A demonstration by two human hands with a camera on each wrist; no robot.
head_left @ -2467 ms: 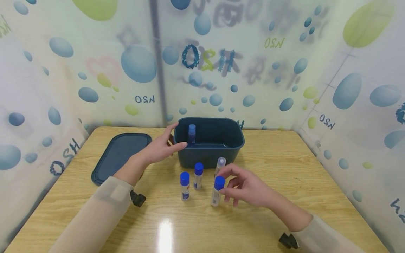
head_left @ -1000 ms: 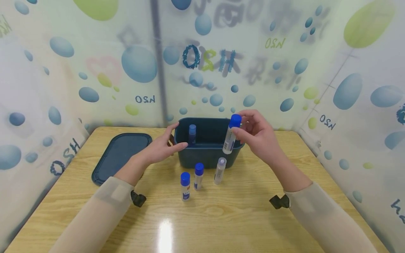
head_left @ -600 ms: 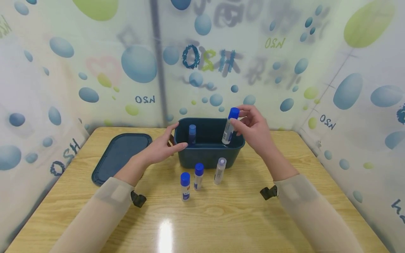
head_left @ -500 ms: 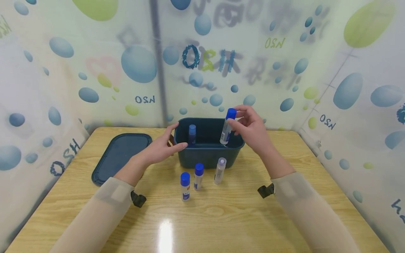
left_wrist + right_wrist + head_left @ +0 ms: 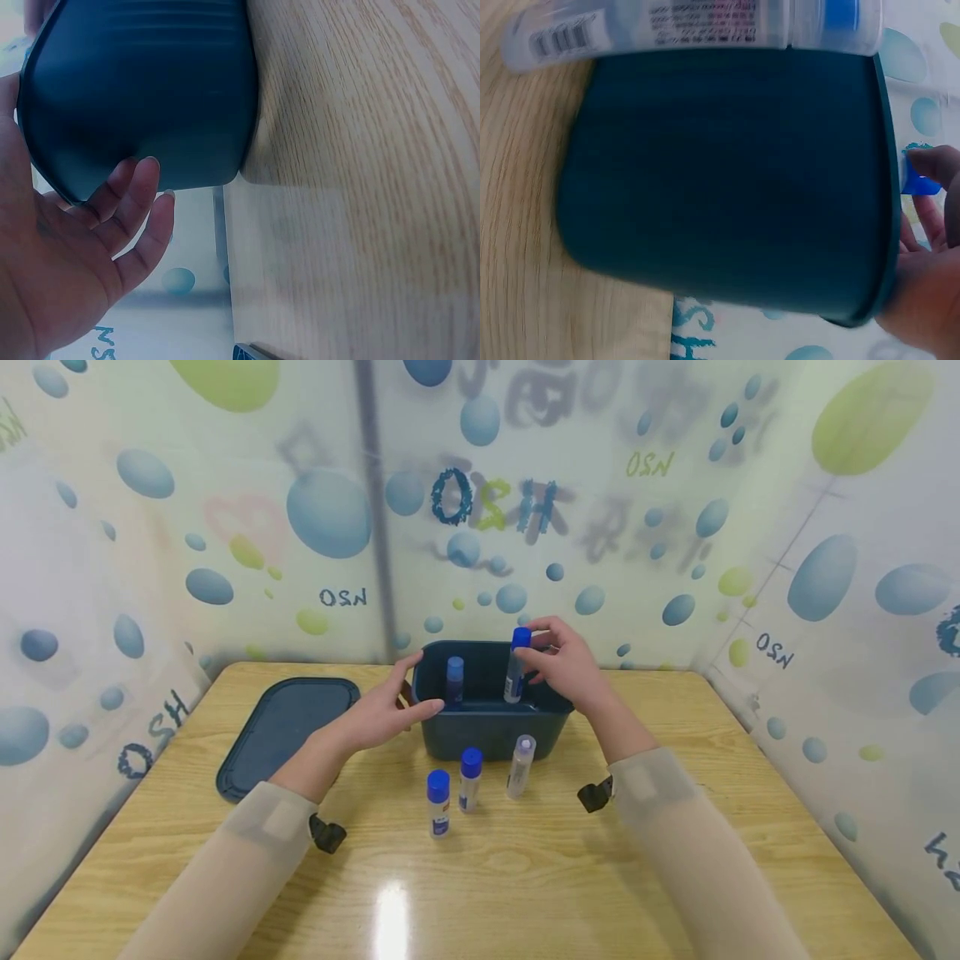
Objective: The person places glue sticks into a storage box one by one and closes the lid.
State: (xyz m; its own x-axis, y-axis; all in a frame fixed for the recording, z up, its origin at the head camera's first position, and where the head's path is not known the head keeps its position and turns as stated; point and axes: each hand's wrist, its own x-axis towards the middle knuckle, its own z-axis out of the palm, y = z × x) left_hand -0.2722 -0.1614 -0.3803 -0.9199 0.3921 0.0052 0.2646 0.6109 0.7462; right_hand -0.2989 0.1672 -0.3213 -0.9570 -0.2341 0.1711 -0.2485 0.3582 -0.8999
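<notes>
A dark blue storage bin (image 5: 495, 727) stands at the back of the table. My left hand (image 5: 382, 706) holds its left end, thumb at the front corner and index finger at the back one; the other fingers curl loosely outside (image 5: 112, 217). My right hand (image 5: 566, 664) pinches a blue-capped glue stick (image 5: 514, 672) near its cap, its lower part inside the bin. Another blue-capped glue stick (image 5: 454, 681) stands in the bin's left end. In front stand two blue-capped glue sticks, a nearer one (image 5: 438, 806) and a farther one (image 5: 470, 781), and a clear-capped glue tube (image 5: 521, 768).
A flat dark blue lid (image 5: 288, 731) lies on the wooden table (image 5: 510, 893) left of the bin. Patterned curtains (image 5: 480, 552) close off the back and both sides. The clear-capped tube stands close before the bin's front wall.
My right hand picked up the blue-capped glue stick from the table, lifted it over the bin's rim and lowered it inside, then shifted left. My left hand stays on the bin.
</notes>
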